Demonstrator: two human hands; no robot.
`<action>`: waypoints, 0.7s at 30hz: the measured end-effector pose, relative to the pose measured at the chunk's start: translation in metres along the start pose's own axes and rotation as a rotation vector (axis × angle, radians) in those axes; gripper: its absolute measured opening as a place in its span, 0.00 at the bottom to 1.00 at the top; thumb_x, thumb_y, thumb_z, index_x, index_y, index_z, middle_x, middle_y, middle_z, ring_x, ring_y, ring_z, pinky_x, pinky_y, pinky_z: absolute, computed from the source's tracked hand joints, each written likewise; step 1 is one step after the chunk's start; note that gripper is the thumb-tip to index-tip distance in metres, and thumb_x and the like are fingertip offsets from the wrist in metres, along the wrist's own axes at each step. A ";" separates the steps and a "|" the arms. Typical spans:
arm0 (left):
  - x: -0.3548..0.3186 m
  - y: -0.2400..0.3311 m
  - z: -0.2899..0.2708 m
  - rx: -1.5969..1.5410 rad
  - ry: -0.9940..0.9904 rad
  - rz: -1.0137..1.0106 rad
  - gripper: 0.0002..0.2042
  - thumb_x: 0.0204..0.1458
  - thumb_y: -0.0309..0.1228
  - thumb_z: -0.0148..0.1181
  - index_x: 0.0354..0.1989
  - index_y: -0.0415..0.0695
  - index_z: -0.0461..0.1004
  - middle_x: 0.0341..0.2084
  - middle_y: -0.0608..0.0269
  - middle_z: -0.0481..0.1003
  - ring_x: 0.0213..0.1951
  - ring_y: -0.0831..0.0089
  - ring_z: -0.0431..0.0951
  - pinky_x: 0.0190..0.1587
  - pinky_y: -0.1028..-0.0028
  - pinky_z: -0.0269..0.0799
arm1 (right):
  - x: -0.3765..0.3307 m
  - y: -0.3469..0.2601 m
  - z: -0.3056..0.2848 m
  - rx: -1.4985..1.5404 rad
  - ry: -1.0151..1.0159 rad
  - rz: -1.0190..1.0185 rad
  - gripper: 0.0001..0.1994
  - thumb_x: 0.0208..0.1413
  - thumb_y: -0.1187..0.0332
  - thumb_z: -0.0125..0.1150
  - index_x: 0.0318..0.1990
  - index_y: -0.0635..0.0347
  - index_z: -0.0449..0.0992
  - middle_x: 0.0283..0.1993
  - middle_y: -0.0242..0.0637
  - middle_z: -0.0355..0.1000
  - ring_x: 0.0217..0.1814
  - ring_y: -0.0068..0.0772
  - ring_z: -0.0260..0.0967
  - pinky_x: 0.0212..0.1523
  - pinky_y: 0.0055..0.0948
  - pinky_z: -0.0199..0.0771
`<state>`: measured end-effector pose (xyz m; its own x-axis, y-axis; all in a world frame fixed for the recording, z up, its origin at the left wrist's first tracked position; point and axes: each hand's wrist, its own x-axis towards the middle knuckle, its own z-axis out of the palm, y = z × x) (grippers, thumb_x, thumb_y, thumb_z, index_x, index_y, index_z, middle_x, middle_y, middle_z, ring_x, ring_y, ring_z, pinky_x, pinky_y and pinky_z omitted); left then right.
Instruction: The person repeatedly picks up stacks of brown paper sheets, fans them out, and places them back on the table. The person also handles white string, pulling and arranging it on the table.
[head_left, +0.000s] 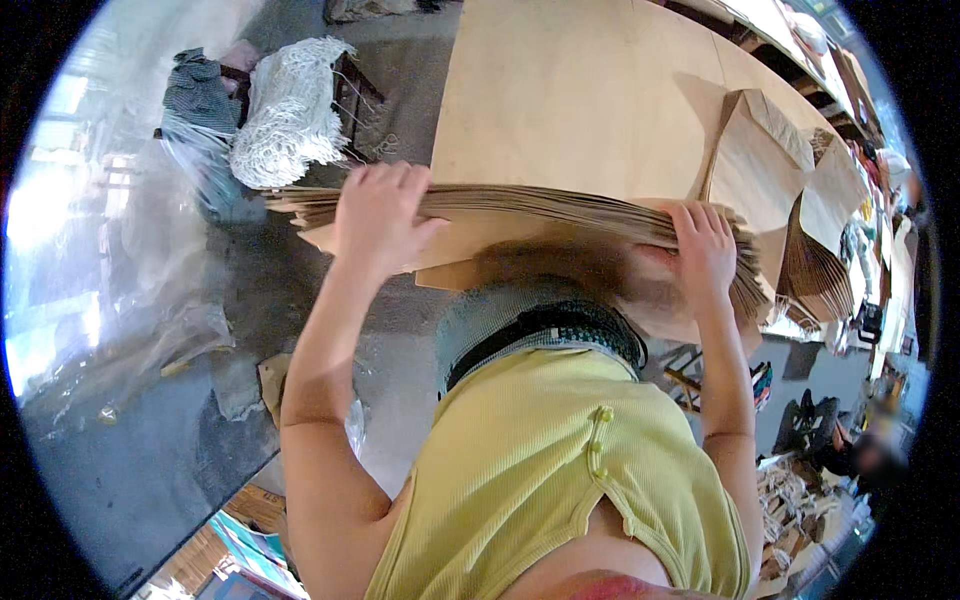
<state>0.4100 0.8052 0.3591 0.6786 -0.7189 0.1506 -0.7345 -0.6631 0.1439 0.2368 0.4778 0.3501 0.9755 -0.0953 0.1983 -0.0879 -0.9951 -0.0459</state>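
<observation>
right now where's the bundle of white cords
In the head view, the white cords are at upper left, just beyond the left hand, between the grey cloth and the table.

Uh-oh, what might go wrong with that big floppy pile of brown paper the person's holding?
The left end of the brown paper stack sticks out past the table, so if the left hand loosened, sheets might slip toward the floor.

The layers spread apart near the right hand, so some edges might bend or slide out of line.

The other brown papers beside that hand might get bumped.
</observation>
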 end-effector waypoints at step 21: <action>-0.060 -0.149 0.131 -1.807 0.737 -0.693 0.36 0.60 0.60 0.36 0.68 0.45 0.52 0.63 0.56 0.59 0.62 0.63 0.61 0.64 0.58 0.56 | 0.040 -0.098 -0.001 0.124 -0.054 -0.154 0.44 0.39 0.46 0.68 0.66 0.46 0.58 0.59 0.31 0.63 0.67 0.36 0.55 0.71 0.54 0.38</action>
<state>0.4786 0.9197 0.2005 0.9917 0.0096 -0.1284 0.1057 0.5095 0.8539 0.2840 0.5711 0.3634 0.9852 0.0622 0.1598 0.0849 -0.9866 -0.1396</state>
